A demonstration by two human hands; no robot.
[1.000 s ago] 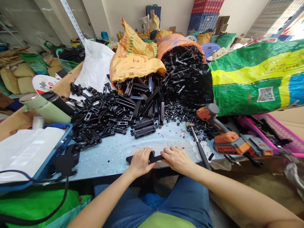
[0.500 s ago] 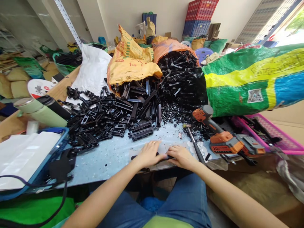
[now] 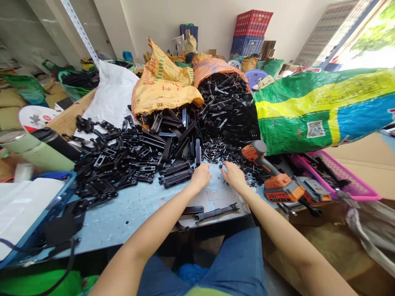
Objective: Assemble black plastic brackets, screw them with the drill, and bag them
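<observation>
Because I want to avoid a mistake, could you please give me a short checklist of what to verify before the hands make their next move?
1. Long forked black part lies down, out of both hands: ok, near the front edge of the table.
2. Left hand and right hand at the small loose hardware: ok, both at its near side.
3. A small piece between the fingers: cannot tell, too small to see.
4. Small hardware sorted by kind: not ok, shiny and black pieces lie mixed.
5. Power tool out of the hands: ok, it stands to their right.
</observation>
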